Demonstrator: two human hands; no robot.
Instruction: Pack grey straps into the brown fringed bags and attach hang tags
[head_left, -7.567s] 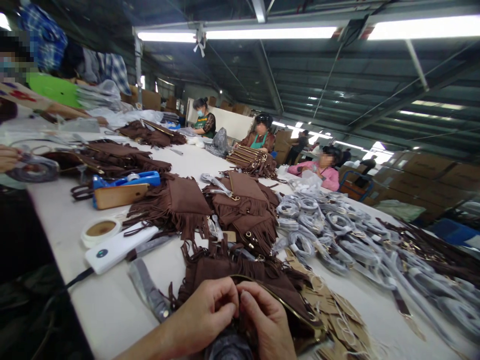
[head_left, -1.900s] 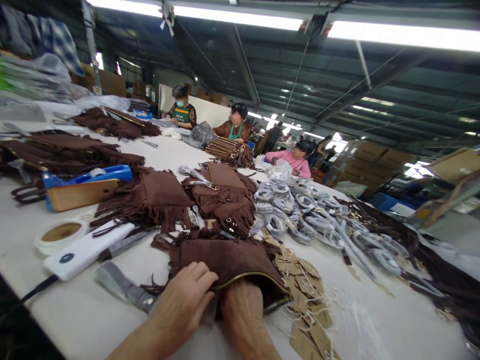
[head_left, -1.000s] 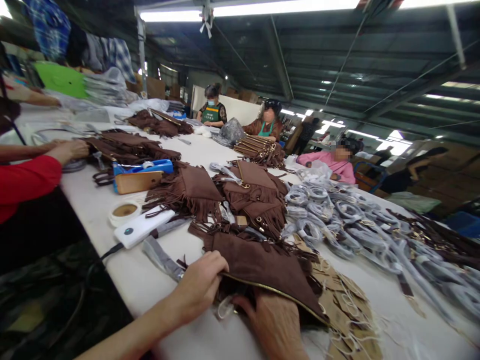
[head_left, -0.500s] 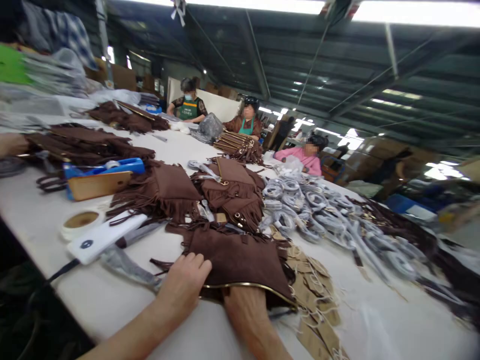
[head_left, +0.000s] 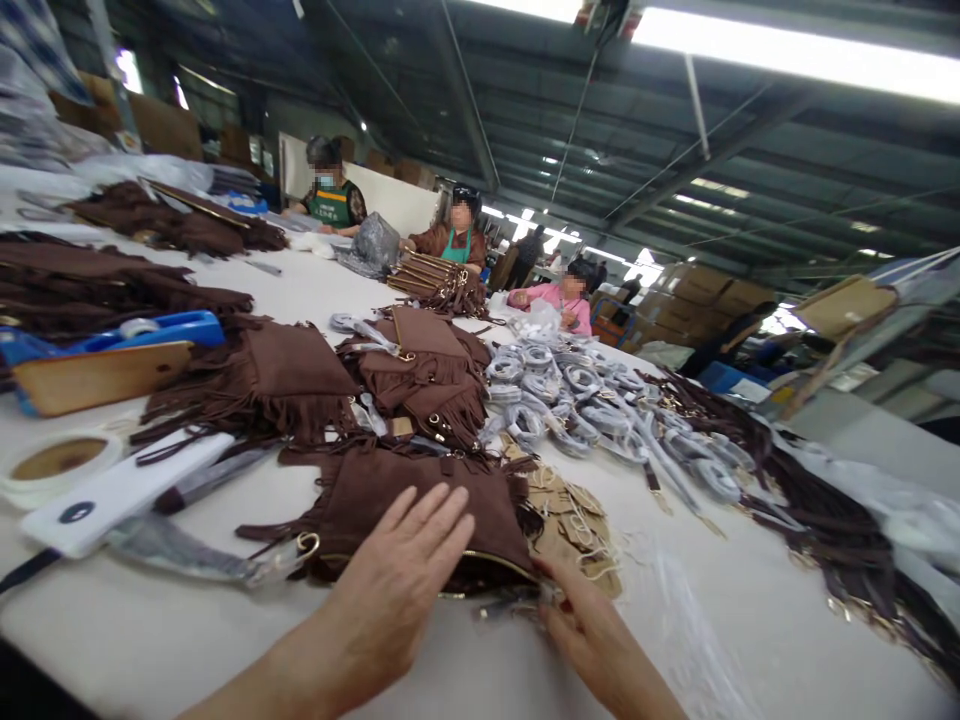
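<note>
A dark brown fringed bag (head_left: 360,490) lies flat before me, its gold-edged zipper mouth partly open toward me. My left hand (head_left: 401,575) rests on its front, palm down with the fingers stretched out. At the right end of the zipper my right hand (head_left: 581,620) has its thumb and fingers closed around the bag's corner. Beside those fingers is a small clear-wrapped piece (head_left: 506,606), too blurred to name. At the bag's left end hangs a gold clasp (head_left: 307,545) on a plastic-wrapped strap (head_left: 180,550).
Tan paper tags (head_left: 574,525) with white strings lie to the right, near many wrapped straps (head_left: 592,400). More brown bags (head_left: 300,370) lie behind. A white device (head_left: 127,490), tape roll (head_left: 60,465) and blue tape dispenser (head_left: 161,330) are left. Several people sit across the table.
My right hand has come out of the bag's mouth to the right end of its zipper. My left hand has moved onto the bag's front and flattened. The view has shifted right.
</note>
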